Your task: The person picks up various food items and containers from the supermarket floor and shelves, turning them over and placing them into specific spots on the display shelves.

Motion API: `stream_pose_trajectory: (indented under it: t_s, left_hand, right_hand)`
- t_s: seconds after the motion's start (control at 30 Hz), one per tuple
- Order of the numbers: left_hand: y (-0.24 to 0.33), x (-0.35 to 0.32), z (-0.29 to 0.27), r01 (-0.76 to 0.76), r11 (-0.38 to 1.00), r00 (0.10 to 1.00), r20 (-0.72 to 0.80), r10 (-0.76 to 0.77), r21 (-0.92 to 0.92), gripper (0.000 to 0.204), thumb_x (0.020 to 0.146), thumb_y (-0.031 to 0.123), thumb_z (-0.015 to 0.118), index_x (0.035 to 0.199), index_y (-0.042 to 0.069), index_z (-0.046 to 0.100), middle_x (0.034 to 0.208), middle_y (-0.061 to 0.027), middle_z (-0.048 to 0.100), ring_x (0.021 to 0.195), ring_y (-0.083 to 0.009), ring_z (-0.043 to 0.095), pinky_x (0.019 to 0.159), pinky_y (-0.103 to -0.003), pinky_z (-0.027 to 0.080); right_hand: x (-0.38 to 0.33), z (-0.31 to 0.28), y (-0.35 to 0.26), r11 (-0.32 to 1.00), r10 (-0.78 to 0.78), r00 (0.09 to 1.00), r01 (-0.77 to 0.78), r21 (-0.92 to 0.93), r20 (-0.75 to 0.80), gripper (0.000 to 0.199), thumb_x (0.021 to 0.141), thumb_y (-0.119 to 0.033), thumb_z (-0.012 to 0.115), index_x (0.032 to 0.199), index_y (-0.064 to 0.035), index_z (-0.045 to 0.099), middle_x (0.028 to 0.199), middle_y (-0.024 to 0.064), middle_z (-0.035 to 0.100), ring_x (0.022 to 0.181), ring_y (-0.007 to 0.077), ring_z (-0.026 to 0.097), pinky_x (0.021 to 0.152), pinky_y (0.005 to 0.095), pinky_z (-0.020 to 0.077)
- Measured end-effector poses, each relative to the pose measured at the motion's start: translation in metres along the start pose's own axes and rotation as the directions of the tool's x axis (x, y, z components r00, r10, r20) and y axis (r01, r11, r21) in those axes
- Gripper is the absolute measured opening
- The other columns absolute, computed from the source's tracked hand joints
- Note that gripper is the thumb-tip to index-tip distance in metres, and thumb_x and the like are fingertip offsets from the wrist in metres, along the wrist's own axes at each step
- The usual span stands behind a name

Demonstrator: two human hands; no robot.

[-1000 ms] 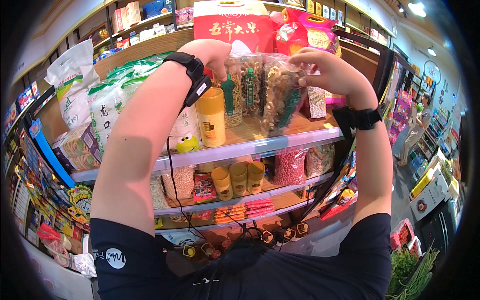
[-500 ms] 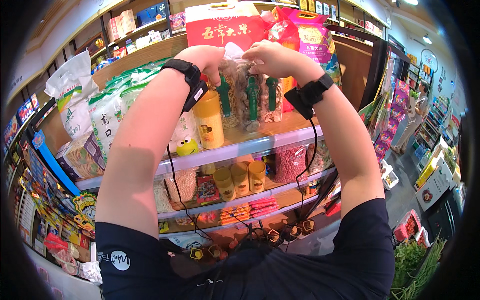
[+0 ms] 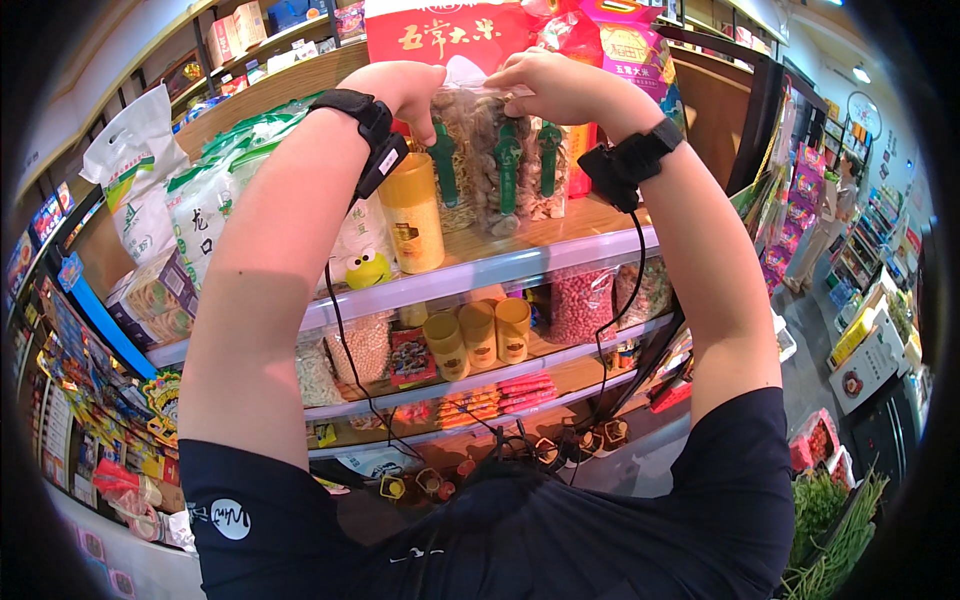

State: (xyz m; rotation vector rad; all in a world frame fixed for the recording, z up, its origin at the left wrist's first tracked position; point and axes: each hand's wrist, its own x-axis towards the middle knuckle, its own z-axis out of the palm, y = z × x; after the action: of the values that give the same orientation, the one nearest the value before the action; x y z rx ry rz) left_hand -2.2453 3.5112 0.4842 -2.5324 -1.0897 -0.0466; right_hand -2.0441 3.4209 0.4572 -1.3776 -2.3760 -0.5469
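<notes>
Both arms reach over the top shelf to a row of upright clear plastic bags with green labels. My right hand (image 3: 560, 88) has its thumb and fingers closed at the top of the middle bag of dried mushrooms (image 3: 498, 170). My left hand (image 3: 405, 92) is curled at the top of the left bag of pale dried strips (image 3: 455, 180), thumb down its front; its other fingertips are partly hidden. A whitish plastic top (image 3: 462, 72) sticks up between the hands. Just right of the mushrooms stands another bag of dried pieces (image 3: 548, 195). A yellow canister (image 3: 412, 225) is below my left hand.
Behind the bags stand a red box (image 3: 450, 35) and a purple-and-gold package (image 3: 635, 60). White-green bags (image 3: 205, 215) fill the shelf's left. A green frog-face item (image 3: 367, 268) sits at the shelf edge (image 3: 500, 262). Lower are yellow canisters (image 3: 480, 335) and a pink bag (image 3: 582, 305).
The view has shifted, so the shelf and both hands sit higher in the picture. My hands stay at the bag tops, and the bags keep their places on the shelf.
</notes>
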Motion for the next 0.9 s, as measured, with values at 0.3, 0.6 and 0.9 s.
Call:
stream_pose_trajectory:
  t_s: [0.3, 0.6, 0.9]
  left_hand:
    - [0.001, -0.001, 0.001, 0.006, 1.0, 1.0, 0.0, -0.006, 0.009, 0.088, 0.057, 0.027, 0.087, 0.128, 0.0, 0.042, 0.107, -0.0185, 0.065, 0.104, -0.032, 0.061, 0.085, -0.04, 0.051]
    - [0.001, -0.003, -0.001, -0.038, 0.999, 0.999, 0.007, 0.038, 0.038, 0.081, 0.06, 0.03, 0.087, 0.122, -0.002, 0.047, 0.106, -0.0184, 0.065, 0.102, -0.0322, 0.063, 0.084, -0.04, 0.052]
    - [-0.002, -0.002, 0.003, -0.033, 0.999, 0.999, -0.019, 0.034, 0.013, 0.089, 0.058, 0.028, 0.086, 0.127, -0.001, 0.038, 0.104, -0.0219, 0.064, 0.1, -0.0347, 0.062, 0.082, -0.039, 0.051]
  right_hand:
    - [-0.021, 0.003, -0.006, 0.985, -0.116, 0.978, 0.091, -0.148, -0.172, 0.053, 0.071, -0.027, 0.076, 0.121, -0.0136, 0.063, 0.111, 0.0088, 0.06, 0.112, 0.0273, 0.054, 0.094, 0.0412, 0.0422]
    - [-0.009, 0.019, -0.013, 0.962, -0.047, 0.974, -0.016, -0.272, -0.223, 0.056, 0.066, -0.027, 0.08, 0.116, -0.0105, 0.063, 0.107, 0.0106, 0.062, 0.107, 0.0273, 0.058, 0.09, 0.039, 0.0458]
    - [0.008, 0.019, -0.007, 0.967, -0.004, 0.994, -0.025, -0.254, -0.112, 0.059, 0.059, -0.022, 0.082, 0.113, -0.008, 0.062, 0.102, 0.0124, 0.06, 0.104, 0.0316, 0.056, 0.088, 0.0415, 0.0469]
